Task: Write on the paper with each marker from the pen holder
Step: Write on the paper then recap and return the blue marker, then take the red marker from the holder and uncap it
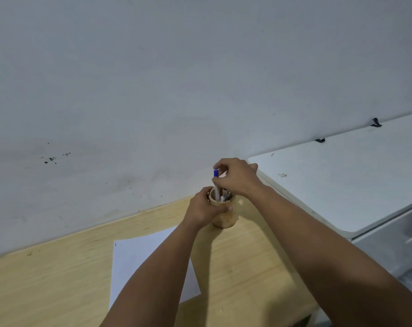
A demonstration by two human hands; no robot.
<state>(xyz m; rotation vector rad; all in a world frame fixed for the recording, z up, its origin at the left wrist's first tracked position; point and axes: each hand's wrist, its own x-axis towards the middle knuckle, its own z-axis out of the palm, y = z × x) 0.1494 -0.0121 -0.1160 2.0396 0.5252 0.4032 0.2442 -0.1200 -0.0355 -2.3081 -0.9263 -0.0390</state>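
The right hand pinches the upper end of a blue-capped marker, its grip closed just below the cap. The marker stands upright, its lower part inside the pen holder. The left hand wraps its grip around the holder's near side. Other pens in the holder are blurred and cannot be counted. The paper lies on the wooden bench, partly covered by the left forearm. A white wall stands behind; a white surface adjoins on the right.

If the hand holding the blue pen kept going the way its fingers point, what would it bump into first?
Probably the wall. The right hand, pinching the blue-capped marker, points left and away; nothing else shows there, though depth is unclear.
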